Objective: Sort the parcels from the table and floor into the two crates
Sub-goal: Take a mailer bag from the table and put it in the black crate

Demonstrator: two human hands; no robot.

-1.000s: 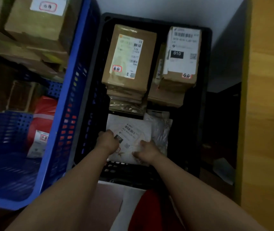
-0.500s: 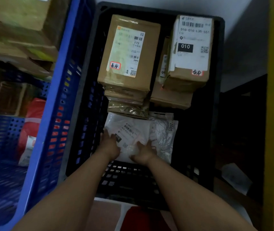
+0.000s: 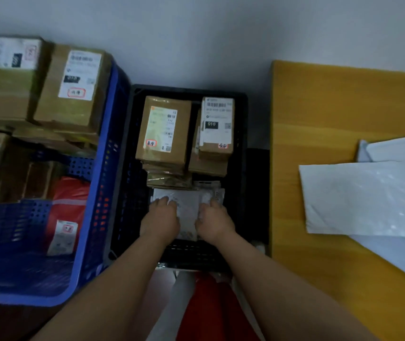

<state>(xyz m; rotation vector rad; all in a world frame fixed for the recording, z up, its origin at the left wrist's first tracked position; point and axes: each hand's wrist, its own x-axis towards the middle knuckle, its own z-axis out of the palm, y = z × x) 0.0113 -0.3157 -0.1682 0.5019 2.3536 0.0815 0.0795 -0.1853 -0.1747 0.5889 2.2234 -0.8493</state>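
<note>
A black crate (image 3: 243,168) stands on the floor in the middle, and a blue crate (image 3: 113,168) stands against its left side. A white soft parcel (image 3: 188,212) lies flat at the near end of the black crate. My left hand (image 3: 161,217) presses on its left part and my right hand (image 3: 215,220) on its right part, fingers lying on top of it. Beyond it in the black crate are a brown box (image 3: 164,129) and a smaller labelled box (image 3: 217,124), both stacked on other boxes.
The blue crate holds cardboard boxes (image 3: 73,87) and a red parcel (image 3: 68,205). A yellow table (image 3: 319,119) at the right carries white soft parcels (image 3: 364,198). Something red and white (image 3: 211,311) lies on the floor between my arms, near the crate.
My hands have slid forward onto the white parcel and apart. The view has pulled back and lifted, so the table and its white parcels now show.
</note>
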